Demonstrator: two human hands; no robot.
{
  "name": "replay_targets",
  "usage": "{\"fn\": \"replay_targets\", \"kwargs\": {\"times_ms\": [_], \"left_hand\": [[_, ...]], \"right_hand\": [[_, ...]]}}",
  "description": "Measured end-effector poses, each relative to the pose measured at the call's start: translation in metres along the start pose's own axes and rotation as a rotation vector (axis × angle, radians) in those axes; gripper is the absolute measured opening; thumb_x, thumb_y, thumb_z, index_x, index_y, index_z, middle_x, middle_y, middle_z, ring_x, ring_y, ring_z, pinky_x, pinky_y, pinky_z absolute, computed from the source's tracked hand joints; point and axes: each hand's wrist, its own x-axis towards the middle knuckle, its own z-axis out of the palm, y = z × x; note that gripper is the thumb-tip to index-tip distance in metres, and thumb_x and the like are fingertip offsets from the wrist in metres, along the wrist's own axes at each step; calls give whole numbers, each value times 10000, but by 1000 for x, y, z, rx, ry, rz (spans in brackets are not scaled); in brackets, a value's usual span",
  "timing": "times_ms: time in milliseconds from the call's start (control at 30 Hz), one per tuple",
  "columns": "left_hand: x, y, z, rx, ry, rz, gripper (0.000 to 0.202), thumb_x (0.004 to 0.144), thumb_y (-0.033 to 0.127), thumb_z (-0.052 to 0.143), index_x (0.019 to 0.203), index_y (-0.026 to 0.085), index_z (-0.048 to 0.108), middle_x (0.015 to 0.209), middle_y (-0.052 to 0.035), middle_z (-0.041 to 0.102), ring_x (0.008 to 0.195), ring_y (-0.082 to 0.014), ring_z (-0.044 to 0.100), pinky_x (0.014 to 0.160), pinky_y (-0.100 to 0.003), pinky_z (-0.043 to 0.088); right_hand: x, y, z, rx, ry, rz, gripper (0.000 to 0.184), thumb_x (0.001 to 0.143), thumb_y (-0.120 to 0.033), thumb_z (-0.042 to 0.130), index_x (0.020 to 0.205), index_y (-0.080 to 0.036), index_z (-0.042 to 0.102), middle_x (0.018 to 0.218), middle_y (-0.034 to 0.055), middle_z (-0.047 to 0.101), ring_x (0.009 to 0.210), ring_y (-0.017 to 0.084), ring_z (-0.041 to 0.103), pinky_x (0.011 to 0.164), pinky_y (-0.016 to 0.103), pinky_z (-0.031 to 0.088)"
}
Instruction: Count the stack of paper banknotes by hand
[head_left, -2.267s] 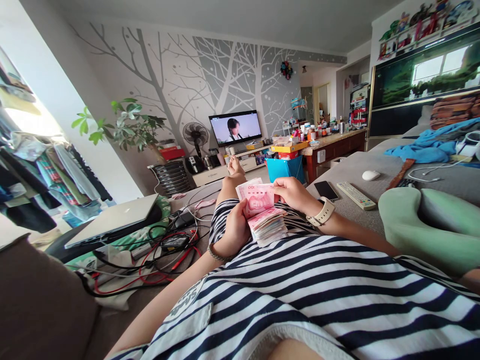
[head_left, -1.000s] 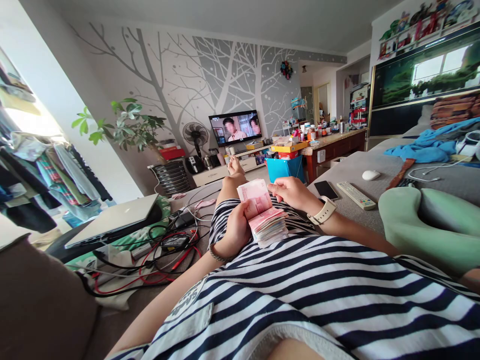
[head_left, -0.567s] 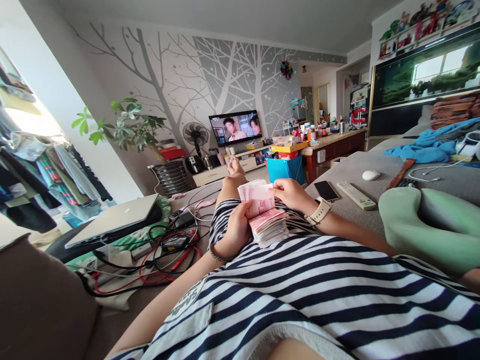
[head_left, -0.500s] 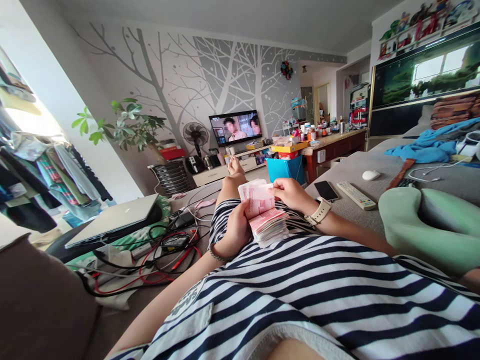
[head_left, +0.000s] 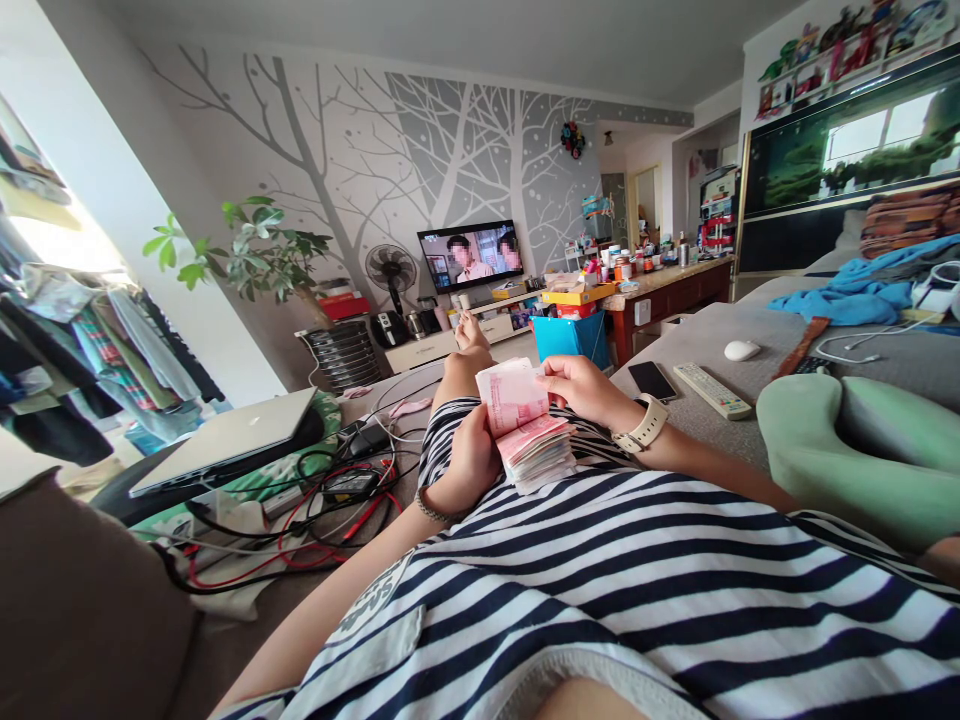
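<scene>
A thick stack of pink banknotes [head_left: 529, 430] rests on my striped shirt at my lap. My left hand [head_left: 471, 450] grips the stack from the left, a bead bracelet on its wrist. My right hand [head_left: 585, 385], with a pale watch on the wrist, pinches the far edge of the top notes, which stand bent upward. My bare leg stretches out beyond the notes toward the television.
On the grey sofa to my right lie a phone [head_left: 651, 380], a remote control [head_left: 711, 390], a white mouse [head_left: 742, 350] and a green cushion [head_left: 862, 450]. A closed laptop [head_left: 225, 440] and tangled cables [head_left: 315, 510] lie to my left. A television [head_left: 470, 255] plays across the room.
My right hand has kept flicking the top notes: they were fanned toward me earlier, then folded back, and now stand bent up again. My left hand has held still. The television picture changed.
</scene>
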Motion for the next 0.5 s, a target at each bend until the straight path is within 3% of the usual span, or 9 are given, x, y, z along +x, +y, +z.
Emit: {"fn": "replay_targets", "kwargs": {"times_ms": [100, 200, 367, 500], "left_hand": [[1, -1, -1, 32, 15, 30, 114, 691, 184, 567, 582, 175, 599, 508, -10, 572, 716, -213, 644, 654, -268, 531], [4, -4, -5, 36, 4, 49, 85, 679, 192, 580, 606, 162, 611, 553, -7, 595, 628, -172, 606, 625, -256, 518], [8, -7, -8, 20, -46, 56, 77, 668, 207, 588, 643, 150, 633, 618, -22, 639, 616, -167, 603, 624, -268, 518], [4, -4, -5, 4, -38, 30, 61, 668, 203, 615, 666, 149, 642, 608, -23, 638, 665, -191, 630, 648, -277, 519]], "right_hand": [[0, 0, 1, 35, 9, -19, 175, 829, -329, 548, 837, -155, 571, 660, -20, 547, 509, 90, 459, 496, 218, 351], [-1, 0, 2, 53, 8, -12, 171, 835, -321, 544, 886, -159, 571, 653, -26, 543, 495, 90, 464, 484, 215, 356], [-2, -5, 0, 59, -16, -9, 214, 863, -363, 532, 788, -164, 556, 610, -34, 513, 482, 88, 458, 480, 218, 350], [-3, -9, -2, 79, -19, -19, 391, 895, -496, 481, 698, -164, 540, 538, -27, 492, 466, 96, 445, 469, 225, 330]]}}
